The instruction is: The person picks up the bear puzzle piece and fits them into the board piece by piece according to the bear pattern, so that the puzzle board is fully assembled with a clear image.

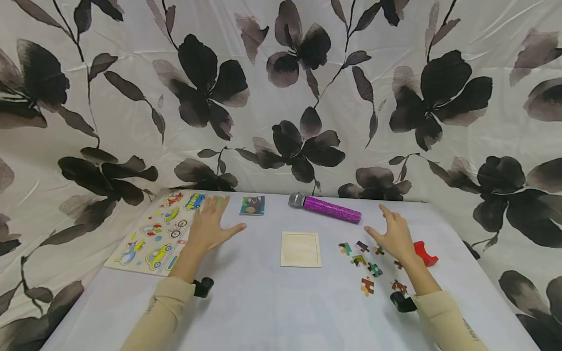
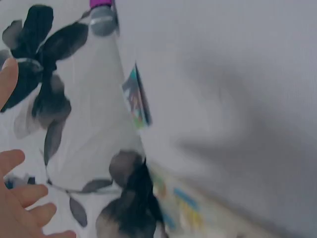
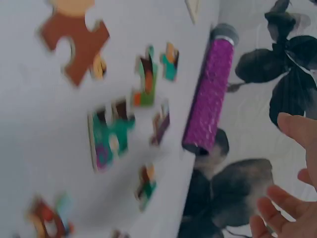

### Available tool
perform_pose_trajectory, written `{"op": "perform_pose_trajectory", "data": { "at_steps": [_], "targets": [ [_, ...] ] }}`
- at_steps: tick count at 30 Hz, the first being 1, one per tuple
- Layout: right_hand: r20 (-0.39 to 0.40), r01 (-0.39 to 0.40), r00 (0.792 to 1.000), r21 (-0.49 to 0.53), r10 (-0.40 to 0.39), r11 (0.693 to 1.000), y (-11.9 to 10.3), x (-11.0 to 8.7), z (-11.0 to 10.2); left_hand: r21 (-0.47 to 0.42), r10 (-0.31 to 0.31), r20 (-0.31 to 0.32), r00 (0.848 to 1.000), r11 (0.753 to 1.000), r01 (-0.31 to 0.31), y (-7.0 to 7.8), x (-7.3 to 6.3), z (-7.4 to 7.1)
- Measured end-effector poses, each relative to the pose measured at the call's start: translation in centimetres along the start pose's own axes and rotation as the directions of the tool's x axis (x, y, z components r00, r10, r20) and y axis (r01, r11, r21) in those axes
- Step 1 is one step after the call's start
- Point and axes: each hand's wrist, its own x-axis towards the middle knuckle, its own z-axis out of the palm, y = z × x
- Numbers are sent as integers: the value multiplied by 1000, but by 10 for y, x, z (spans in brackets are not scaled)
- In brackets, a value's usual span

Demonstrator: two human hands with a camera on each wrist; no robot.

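My left hand [image 1: 210, 229] hovers with spread fingers over the right edge of a board printed with colourful vehicles [image 1: 151, 229], holding nothing. On the other side, my right hand [image 1: 393, 236] is likewise spread and bare, above loose jigsaw pieces [image 1: 374, 269] and left of a red curved object [image 1: 425, 254]. Between the hands lies a square wooden puzzle frame [image 1: 301, 249]. Behind it rests a purple glittery microphone [image 1: 332, 208] with a silver head. A small picture card [image 1: 252, 205] lies at the back, right of the left hand's fingers. In the right wrist view, jigsaw pieces [image 3: 110, 133] lie scattered and separate.
A white-covered table [image 1: 263, 307] carries everything. Right behind its back edge hangs a cloth [image 1: 246, 97] with dark flowers. Black straps or mounts [image 1: 203, 287] sit at both wrists.
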Motion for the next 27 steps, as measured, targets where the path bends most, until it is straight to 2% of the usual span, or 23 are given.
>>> {"op": "perform_pose_trajectory", "data": {
  "at_steps": [4, 6, 9, 12, 15, 20, 22, 27],
  "targets": [
    [111, -20, 994, 83, 11, 996, -5, 0, 24, -156, 22, 68, 997, 988, -11, 27, 1, 25],
    [156, -35, 987, 93, 20, 995, -8, -1, 34, -216, 21, 105, 994, 976, 2, 42, 2, 37],
    [214, -64, 976, 96, 42, 993, -11, -3, 44, -255, 23, 120, 992, 967, 8, 59, 5, 56],
    [259, -86, 964, 101, 57, 991, -14, -4, 52, -290, 53, 119, 992, 957, -16, 71, 8, 73],
    [319, -102, 945, 81, 71, 991, -17, -5, 59, -321, 91, 164, 982, 946, -34, 77, 10, 86],
    [403, -118, 910, 22, 100, 993, -19, -7, 69, -373, 162, 282, 946, 927, -48, 78, 10, 102],
    [406, -126, 908, 20, 107, 992, -19, -8, 72, -379, 196, 301, 933, 923, -72, 77, 9, 106],
    [397, -163, 910, 72, 122, 984, -17, -8, 76, -373, 250, 304, 919, 919, -127, 72, 7, 111]
  ]
}}
